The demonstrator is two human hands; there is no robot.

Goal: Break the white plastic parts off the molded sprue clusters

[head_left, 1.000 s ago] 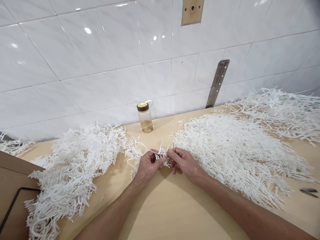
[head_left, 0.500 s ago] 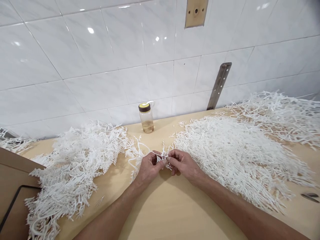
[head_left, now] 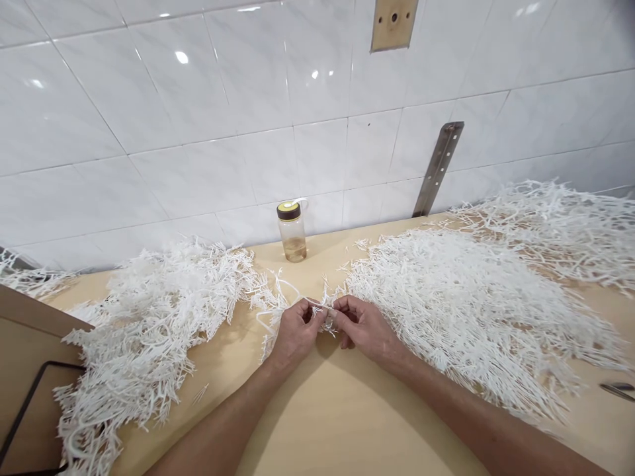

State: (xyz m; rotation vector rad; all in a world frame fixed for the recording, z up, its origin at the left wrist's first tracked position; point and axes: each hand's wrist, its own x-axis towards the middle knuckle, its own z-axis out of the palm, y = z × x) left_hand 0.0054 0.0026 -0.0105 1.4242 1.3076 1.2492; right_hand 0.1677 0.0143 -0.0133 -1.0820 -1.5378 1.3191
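Your left hand (head_left: pixel 297 328) pinching a white branching strand (head_left: pixel 322 307), your right hand (head_left: pixel 366 325) narrow, thumb and fingertips on the same strand, strand between both hands, over the tan tabletop (head_left: pixel 342 413), left heap (head_left: pixel 153 324) and right heap (head_left: pixel 471 304) flanking.

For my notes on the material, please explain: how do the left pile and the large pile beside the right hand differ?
The left pile shows a thicker looped strand at its near end; the large pile shows mostly thin, straighter pieces. The left pile lies beside the brown panel; the large pile lies beside the right hand. Both are white and lie on the table.
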